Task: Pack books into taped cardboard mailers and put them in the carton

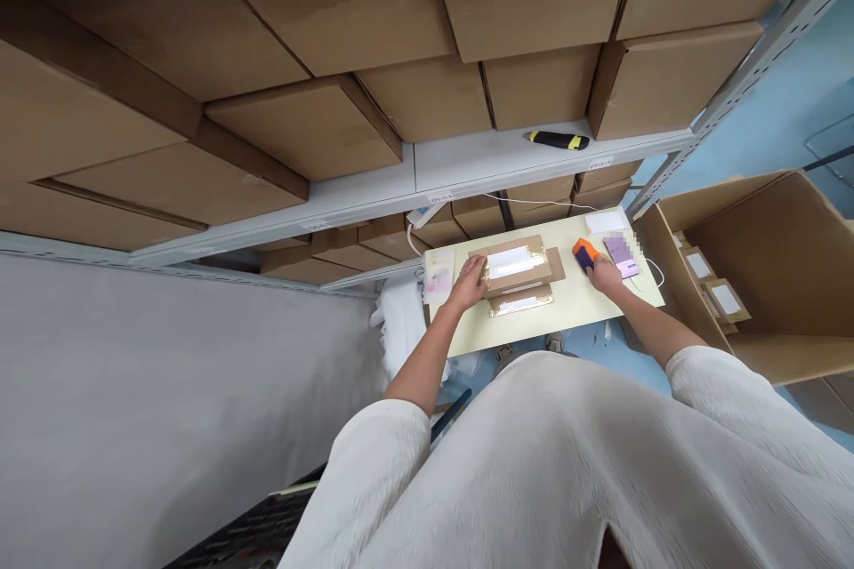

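On the pale yellow table (pixel 471 336) lies a small cardboard box (pixel 520 260) with a white label and shiny, gold-looking tape along its edges. My left hand (pixel 469 282) grips the left end of this box. Its flaps spread out at the right end and along the near side, where another white strip (pixel 522 304) shows. My right hand (pixel 606 276) is closed around an orange and dark purple handheld device (pixel 585 254), apart from the box on its right. Beside that hand lies a purple phone-like item (pixel 622 254), partly blurred out.
Large cartons (pixel 320 9) fill the shelf rack above. A black and yellow utility knife (pixel 559 140) lies on the shelf edge (pixel 467 162). An open carton (pixel 787 258) at the right holds several small labelled boxes (pixel 727 298). White wrapping material (pixel 402 320) hangs left of the table.
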A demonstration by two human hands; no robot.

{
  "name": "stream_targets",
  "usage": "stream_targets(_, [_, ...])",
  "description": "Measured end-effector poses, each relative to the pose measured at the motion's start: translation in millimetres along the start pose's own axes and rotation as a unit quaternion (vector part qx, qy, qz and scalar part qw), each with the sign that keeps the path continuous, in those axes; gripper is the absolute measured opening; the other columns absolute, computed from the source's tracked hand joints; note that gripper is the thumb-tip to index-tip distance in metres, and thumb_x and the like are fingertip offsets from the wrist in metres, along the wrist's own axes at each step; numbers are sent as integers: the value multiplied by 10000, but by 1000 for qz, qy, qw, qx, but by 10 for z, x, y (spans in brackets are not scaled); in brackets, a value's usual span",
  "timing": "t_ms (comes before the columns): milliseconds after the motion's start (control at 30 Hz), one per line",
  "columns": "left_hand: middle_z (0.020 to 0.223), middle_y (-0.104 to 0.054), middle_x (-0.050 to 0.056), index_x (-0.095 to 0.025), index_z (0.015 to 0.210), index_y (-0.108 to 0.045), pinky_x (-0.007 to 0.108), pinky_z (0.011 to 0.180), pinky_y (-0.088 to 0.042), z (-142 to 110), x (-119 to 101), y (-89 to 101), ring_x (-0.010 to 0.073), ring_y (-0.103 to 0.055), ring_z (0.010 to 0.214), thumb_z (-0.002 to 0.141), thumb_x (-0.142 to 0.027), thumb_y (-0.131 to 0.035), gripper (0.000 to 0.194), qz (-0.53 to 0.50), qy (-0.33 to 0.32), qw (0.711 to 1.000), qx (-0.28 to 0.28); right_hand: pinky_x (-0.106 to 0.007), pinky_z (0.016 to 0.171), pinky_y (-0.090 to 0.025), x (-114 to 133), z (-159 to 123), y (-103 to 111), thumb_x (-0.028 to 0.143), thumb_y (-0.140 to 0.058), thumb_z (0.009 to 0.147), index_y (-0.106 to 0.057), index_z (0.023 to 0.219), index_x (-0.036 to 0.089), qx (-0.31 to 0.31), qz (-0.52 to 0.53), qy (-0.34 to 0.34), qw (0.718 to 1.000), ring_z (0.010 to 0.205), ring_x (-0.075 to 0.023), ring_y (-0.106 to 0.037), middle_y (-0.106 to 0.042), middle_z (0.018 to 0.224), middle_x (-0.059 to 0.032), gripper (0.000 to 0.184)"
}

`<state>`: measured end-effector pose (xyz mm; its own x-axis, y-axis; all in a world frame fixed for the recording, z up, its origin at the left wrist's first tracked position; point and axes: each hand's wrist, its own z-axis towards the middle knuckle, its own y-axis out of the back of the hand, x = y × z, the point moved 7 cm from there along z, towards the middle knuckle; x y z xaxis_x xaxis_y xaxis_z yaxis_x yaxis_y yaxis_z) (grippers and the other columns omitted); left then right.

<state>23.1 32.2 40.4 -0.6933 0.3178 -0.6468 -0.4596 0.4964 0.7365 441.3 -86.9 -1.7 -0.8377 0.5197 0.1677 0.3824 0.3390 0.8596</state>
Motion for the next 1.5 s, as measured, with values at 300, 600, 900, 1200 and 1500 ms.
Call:
stream_targets(300, [1778,-431,127,-245,1695,-469,575,1393,-323,-63,-27,10,376,-317,1702,899,-311,-675,825,-18,4,1000,-21,-439,905,-549,4,-129,-213,328,-568,1071,-629,1418,157,22,-33,-14,999,1148,-348,-706,-708,1233,-212,392])
stream_targets(600, [1732,-484,142,-247,1650,-509,582,1371,-351,-17,-194,75,371,-379,1658,950,-355,-650,722,-20,14,996,-91,-500,1052,-522,878,-236,319,562,-464,1104,-581,1453,183,-177,91,107,974,1293,-396,-612,-651,1423,-223,529])
stream_targets(900, [1831,-284,207,-270,1712,-393,671,1303,-362,301,-40,-4,516,-322,1652,876,-641,-809,1005,-53,176,975,-126,-519,1089,-523,1657,-140,316,678,-721,952,-388,1718,243,-96,97,90,987,1384,-442,-581,-542,1580,-228,942])
stream_targets(1200, [1592,-586,185,-273,1693,-438,531,1200,-498,153,39,12,392,-615,1436,1089,-472,-532,643,-112,194,968,-113,-457,1058,-558,1563,-222,292,459,-499,1092,-344,1768,185,-50,152,102,982,1278,-387,-685,-717,1459,-194,746])
stream_targets(1500, [1539,-535,152,-265,1502,-538,502,1182,-513,129,-489,569,359,-615,1394,1142,-519,-471,445,-77,160,961,-212,-540,1121,-521,1625,-523,927,565,-426,1116,-410,1707,204,-211,216,173,937,1319,-393,-604,-627,1434,-206,692])
